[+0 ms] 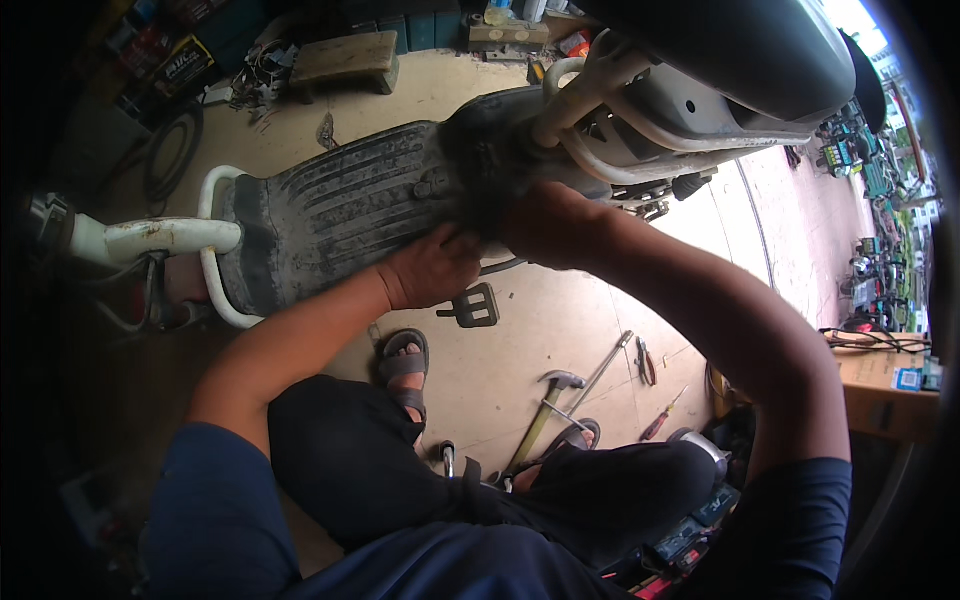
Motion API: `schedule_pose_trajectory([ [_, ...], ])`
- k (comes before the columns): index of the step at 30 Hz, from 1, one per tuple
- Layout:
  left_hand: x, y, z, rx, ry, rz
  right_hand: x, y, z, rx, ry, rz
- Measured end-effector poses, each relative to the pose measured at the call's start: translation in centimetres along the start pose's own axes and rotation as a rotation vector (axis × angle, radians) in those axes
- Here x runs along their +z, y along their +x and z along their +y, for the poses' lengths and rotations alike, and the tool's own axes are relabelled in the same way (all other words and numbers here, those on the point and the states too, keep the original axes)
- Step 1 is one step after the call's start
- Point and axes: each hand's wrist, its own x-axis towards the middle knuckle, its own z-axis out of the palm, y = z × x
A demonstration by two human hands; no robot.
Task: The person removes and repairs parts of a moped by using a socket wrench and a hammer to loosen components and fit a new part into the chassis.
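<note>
One big white-tubed two-wheeler (pixel 490 125) with a long black seat (pixel 740 60) stands on the pale tiled floor (pixel 560 300), probably heavy and rigid; its thick painted tubes (pixel 212 270) look like the firmest holds. Along its middle lies the ribbed, dusty dark-grey footboard cover (pixel 345 195), right beside the hands. It seems moulded plastic or rubber, likely light and slightly flexible, with dust perhaps making it slick; its edges should grip better than the flat ribs. The right hand (pixel 550 228) is curled in shadow by its rear end, the left hand (pixel 440 268) at its near edge with fingers bent; what either holds is hidden. Just beside the left hand juts a small black rectangular pedal (pixel 475 306), apparently stiff.
</note>
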Motion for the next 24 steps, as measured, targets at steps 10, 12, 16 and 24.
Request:
schedule_pose_trajectory([
  [10,-0.6,-0.1,-0.1,0.025,-0.010,0.127,5.3,-9.4,-3.9,0.507,0.203,0.254],
  [12,-0.7,-0.2,0.0,0.017,-0.016,0.136,5.8,-9.8,-4.6,0.586,0.259,0.284],
  [16,-0.7,-0.2,0.2,0.018,-0.013,0.137,8.9,-11.0,-7.7,0.885,0.601,0.414],
  [24,-0.4,-0.3,0.3,0.023,0.026,0.167,8.9,-9.2,-9.3,0.978,0.546,0.565],
])
